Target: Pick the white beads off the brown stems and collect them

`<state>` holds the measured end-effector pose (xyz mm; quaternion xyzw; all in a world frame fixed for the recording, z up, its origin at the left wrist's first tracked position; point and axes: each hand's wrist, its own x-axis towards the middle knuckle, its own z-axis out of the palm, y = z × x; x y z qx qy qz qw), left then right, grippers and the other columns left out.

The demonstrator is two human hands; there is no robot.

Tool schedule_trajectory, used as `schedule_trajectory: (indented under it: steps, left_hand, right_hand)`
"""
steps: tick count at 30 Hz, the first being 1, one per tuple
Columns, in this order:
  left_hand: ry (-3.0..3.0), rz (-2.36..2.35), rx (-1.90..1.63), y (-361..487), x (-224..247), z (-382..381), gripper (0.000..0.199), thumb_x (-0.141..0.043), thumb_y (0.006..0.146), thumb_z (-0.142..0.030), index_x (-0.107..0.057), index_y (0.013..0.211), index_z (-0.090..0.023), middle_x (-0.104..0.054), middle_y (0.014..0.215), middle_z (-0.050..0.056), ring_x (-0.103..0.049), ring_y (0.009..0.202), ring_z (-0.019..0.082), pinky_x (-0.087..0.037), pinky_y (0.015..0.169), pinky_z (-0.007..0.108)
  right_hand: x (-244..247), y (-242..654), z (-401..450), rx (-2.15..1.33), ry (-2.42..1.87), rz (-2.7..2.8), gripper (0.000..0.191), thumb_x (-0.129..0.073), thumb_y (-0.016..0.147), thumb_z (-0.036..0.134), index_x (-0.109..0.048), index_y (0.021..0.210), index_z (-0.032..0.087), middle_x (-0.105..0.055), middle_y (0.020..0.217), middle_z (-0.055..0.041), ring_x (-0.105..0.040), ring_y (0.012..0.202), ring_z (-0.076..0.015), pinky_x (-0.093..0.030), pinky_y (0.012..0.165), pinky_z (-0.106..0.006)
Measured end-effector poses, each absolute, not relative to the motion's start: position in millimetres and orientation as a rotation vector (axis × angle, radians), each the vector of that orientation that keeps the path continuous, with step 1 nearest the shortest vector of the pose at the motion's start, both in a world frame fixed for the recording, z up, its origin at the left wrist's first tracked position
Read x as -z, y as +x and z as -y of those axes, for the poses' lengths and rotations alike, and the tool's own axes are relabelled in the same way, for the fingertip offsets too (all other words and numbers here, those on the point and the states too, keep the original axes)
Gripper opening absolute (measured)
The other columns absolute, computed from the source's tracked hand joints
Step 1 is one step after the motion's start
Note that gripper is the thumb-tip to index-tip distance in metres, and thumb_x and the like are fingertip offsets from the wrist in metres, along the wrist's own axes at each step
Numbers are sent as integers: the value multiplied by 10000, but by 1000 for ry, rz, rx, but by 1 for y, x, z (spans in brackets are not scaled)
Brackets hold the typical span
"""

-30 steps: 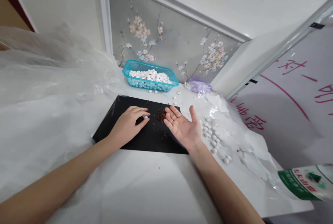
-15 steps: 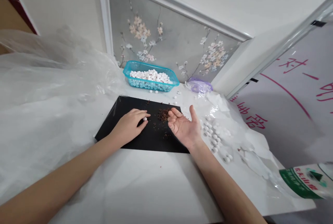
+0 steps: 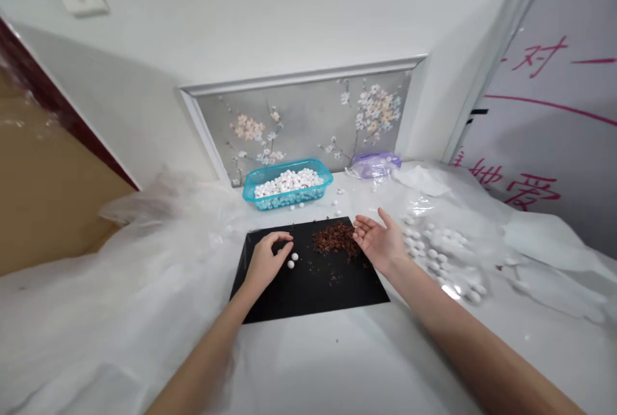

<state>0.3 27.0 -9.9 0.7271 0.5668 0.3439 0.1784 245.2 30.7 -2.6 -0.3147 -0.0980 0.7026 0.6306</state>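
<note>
My left hand (image 3: 268,259) rests over the left part of a black sheet (image 3: 308,293), thumb and fingers curved and apart. Two white balls (image 3: 291,264) lie just right of its thumb, and part of another white ball shows between thumb and fingers. Right of the brown crumbly pile (image 3: 333,239), my right hand (image 3: 382,241) is turned palm up with its fingers spread and nothing on the palm. Small brown bits are scattered on the sheet below the pile.
Behind the sheet, a blue basket (image 3: 288,199) holds many white balls. A purple bag (image 3: 375,164) lies near the wall. At right, clear plastic (image 3: 448,261) covers more white balls. Crumpled translucent plastic (image 3: 144,286) spreads over the left side.
The camera view has tilted and shifted. More of the brown pile and two white balls beside my left hand now show. Both hands remain over or beside the sheet.
</note>
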Motion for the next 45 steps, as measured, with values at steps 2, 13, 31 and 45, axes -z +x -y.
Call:
schedule_trajectory:
  steps: [2, 13, 31, 45]
  left_hand:
    - [2079, -1655, -943, -2, 9, -49, 261, -455, 822, -316, -648, 928, -176, -691, 980, 76, -632, 916, 201, -471, 852, 336]
    - [2366, -1821, -558, 16, 11, -135, 275, -430, 860, -191, -648, 1026, -187, -619, 1177, 73, -529, 1111, 211, -369, 981, 365]
    - [2165, -1766, -1112, 21, -1, -108, 160, -572, 714, -308, -507, 634, -185, -593, 824, 43, -575, 802, 188, -440, 771, 318]
    - [1029, -1156, -1400, 40, 5, 8, 250, -717, 682, -331, -631, 854, -172, -671, 876, 18, -612, 729, 66, -482, 668, 155]
  right_hand:
    - [5, 244, -33, -1544, -801, 267, 436, -333, 888, 377, -577, 606, 152, -548, 525, -23, -457, 421, -93, -423, 469, -227]
    - [8, 250, -29, -196, -1510, 2170, 156, -467, 838, 282, -593, 823, 192, -627, 884, -32, -569, 672, -142, -314, 576, -256]
    - [10, 251, -31, -154, -1538, 2216, 222, -328, 933, 233, -548, 933, 200, -656, 876, -34, -600, 707, -152, -313, 600, -252]
    - [16, 237, -24, -564, -1251, 1901, 129, -466, 870, 227, -581, 925, 211, -700, 873, -3, -595, 564, -105, -437, 610, -228]
